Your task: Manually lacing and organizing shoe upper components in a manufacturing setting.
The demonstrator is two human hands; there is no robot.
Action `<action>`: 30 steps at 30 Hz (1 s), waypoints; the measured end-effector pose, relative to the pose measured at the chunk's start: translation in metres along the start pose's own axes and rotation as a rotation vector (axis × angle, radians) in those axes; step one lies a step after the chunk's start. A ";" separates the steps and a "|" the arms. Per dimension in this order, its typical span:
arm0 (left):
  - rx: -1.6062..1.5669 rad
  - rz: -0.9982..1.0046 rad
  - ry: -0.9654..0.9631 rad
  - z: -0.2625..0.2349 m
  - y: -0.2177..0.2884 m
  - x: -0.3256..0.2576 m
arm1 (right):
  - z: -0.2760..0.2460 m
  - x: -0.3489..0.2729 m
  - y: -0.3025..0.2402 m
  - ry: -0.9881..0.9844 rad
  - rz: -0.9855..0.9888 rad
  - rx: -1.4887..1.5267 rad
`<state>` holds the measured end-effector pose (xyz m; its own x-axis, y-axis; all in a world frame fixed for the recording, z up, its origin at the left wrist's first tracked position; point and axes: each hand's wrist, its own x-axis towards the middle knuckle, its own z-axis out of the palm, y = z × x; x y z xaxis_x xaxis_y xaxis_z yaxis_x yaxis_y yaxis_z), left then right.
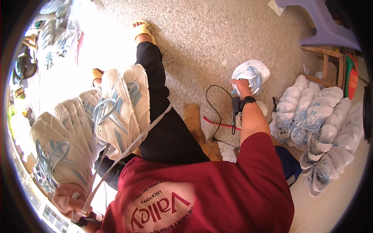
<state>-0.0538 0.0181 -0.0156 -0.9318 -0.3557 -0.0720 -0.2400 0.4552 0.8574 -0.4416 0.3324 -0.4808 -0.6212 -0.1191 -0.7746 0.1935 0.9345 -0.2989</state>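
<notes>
At the lower left, my left hand (72, 202) is closed around a pale flat strap (116, 165). The strap runs up across my thigh, past a row of white mesh shoe uppers (120, 112) with blue-grey trim and laces. More of these uppers (64, 147) are nested together close above that hand. My right arm reaches out to the right, and my right hand (243, 87) grips a rounded white and light-blue bundle of shoe uppers (256, 73) on the floor. Its fingertips are partly hidden in the bundle.
Several stacks of nested uppers (311, 112) lie at the right. A black cord (208, 101) and a red strip (219, 123) lie near my right forearm. A purple plastic stool (330, 27) and a wooden frame (330, 62) stand at the upper right.
</notes>
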 end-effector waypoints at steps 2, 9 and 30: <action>0.230 -0.212 0.036 0.002 0.016 -0.002 | -0.018 -0.020 -0.018 -0.024 -0.049 0.439; 0.220 -0.082 -0.001 0.009 0.013 0.002 | -0.057 -0.147 -0.052 -0.180 -0.341 1.339; -0.247 0.228 -0.177 0.038 -0.017 -0.018 | -0.022 -0.443 -0.172 -1.047 -0.928 0.691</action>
<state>-0.0429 0.0478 -0.0484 -0.9916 -0.1111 0.0668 0.0322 0.2878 0.9572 -0.2164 0.2321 -0.0739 0.0126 -0.9925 -0.1214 0.5379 0.1090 -0.8359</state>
